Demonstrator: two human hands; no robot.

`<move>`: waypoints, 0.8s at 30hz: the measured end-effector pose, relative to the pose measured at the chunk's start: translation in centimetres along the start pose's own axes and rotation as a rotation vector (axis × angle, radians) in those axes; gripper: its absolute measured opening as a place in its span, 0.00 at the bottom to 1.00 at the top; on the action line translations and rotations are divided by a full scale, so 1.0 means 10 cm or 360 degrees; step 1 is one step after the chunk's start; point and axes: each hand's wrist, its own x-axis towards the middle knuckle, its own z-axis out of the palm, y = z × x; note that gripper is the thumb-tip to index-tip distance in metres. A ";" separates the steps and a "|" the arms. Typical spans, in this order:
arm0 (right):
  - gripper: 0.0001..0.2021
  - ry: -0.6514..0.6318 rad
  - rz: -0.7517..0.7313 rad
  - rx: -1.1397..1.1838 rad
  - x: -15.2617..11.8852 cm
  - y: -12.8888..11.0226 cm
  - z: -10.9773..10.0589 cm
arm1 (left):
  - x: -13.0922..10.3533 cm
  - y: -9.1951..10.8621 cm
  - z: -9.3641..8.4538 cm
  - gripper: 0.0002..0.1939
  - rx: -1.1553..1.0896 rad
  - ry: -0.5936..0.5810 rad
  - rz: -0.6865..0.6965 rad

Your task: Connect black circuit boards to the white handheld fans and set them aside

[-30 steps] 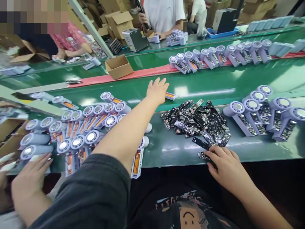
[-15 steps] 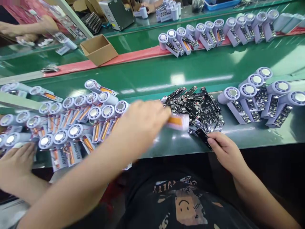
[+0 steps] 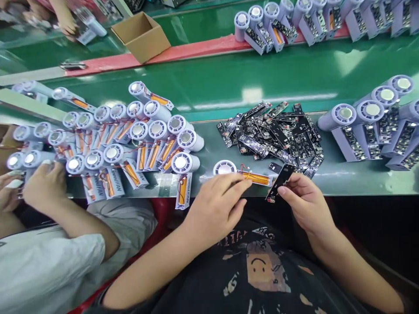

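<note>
Fingers of the right hand nearly closed, pinching one black circuit board at its edge, tilted up just beside the end of an open fan handle. Left hand with fingers partly spread and gently curled over the middle of the same lilac handheld fan, lying near the front edge of the table; whether gripped or only steadied, impossible to tell. Orange cell and thin wires bare in that handle, no board over them, so unfinished by the look of it. Off to the right, a cluster of fans with boards showing in the handles, apparently past this stage. Farther back, a row of similar fans along a red strip, mostly with boards, a couple with orange showing, so perhaps not all complete. Over to the left, a larger group of fans, many with cells and wires exposed: judging by these, much left to do. Between both groups, a heap of loose circuit boards, plenty remaining. At far left, a co-worker's hand among more fans.
</note>
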 end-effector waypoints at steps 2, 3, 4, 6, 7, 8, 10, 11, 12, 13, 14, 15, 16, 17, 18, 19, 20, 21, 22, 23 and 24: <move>0.12 -0.0043 -0.0012 0.0108 -0.01 -0.03 0.09 | -0.17 0.01 0.12 0.10 -0.0687 -0.0140 -0.0252; 0.11 -0.0085 -0.0035 0.0172 -0.02 -0.04 0.15 | -0.23 0.01 0.21 0.09 -0.1033 -0.0224 -0.0368; 0.10 -0.0125 -0.0053 0.0234 -0.04 -0.06 0.23 | -0.29 0.01 0.32 0.11 -0.1348 -0.0242 -0.0460; 0.11 -0.0191 -0.0040 0.0306 -0.10 -0.07 0.38 | -0.38 0.02 0.52 0.19 -0.1749 -0.0049 -0.0554; 0.12 -0.0218 -0.0017 0.0297 -0.13 -0.07 0.45 | -0.42 0.01 0.60 0.19 -0.1812 0.0121 -0.0581; 0.15 -0.0259 0.0013 0.0247 -0.17 -0.06 0.51 | -0.46 0.00 0.66 0.16 -0.1821 0.0297 -0.0602; 0.18 -0.0440 0.0029 0.0050 -0.24 -0.04 0.54 | -0.54 -0.04 0.72 0.12 -0.1776 0.0600 -0.0625; 0.16 -0.0536 -0.0005 -0.0068 -0.25 -0.04 0.53 | -0.57 -0.06 0.72 0.12 -0.1785 0.0709 -0.0622; 0.12 -0.0596 -0.0074 -0.0190 -0.25 -0.05 0.49 | -0.60 -0.09 0.70 0.13 -0.1833 0.0796 -0.0612; 0.09 -0.0606 -0.0177 -0.0311 -0.23 -0.07 0.44 | -0.63 -0.11 0.68 0.13 -0.1913 0.0859 -0.0607; 0.10 -0.0566 -0.0314 -0.0430 -0.19 -0.09 0.38 | -0.64 -0.13 0.65 0.14 -0.2013 0.0897 -0.0617; 0.11 -0.0485 -0.0476 -0.0555 -0.13 -0.12 0.32 | -0.63 -0.14 0.63 0.14 -0.2132 0.0914 -0.0653; 0.09 -0.0396 -0.0638 -0.0695 -0.05 -0.15 0.27 | -0.62 -0.14 0.60 0.15 -0.2257 0.0913 -0.0729; 0.07 -0.0340 -0.0786 -0.0856 0.03 -0.17 0.24 | -0.59 -0.14 0.57 0.14 -0.2374 0.0890 -0.0839; 0.06 -0.0325 -0.0902 -0.1024 0.12 -0.19 0.23 | -0.55 -0.12 0.54 0.14 -0.2471 0.0851 -0.0974; 0.07 -0.0344 -0.0971 -0.1183 0.21 -0.19 0.23 | -0.51 -0.11 0.52 0.13 -0.2547 0.0808 -0.1121; 0.08 -0.0380 -0.1011 -0.1319 0.29 -0.19 0.25 | -0.47 -0.08 0.49 0.13 -0.2598 0.0772 -0.1262; 0.09 -0.0421 -0.1035 -0.1424 0.36 -0.17 0.28 | -0.43 -0.06 0.46 0.13 -0.2626 0.0755 -0.1379; 0.09 -0.0459 -0.1049 -0.1498 0.41 -0.16 0.32 | -0.39 -0.05 0.43 0.14 -0.2642 0.0755 -0.1455; 0.09 -0.0486 -0.1066 -0.1546 0.44 -0.14 0.36 | -0.37 -0.04 0.39 0.15 -0.2663 0.0764 -0.1485; 0.09 -0.0501 -0.1081 -0.1576 0.45 -0.12 0.40 | -0.36 -0.03 0.36 0.16 -0.2699 0.0771 -0.1475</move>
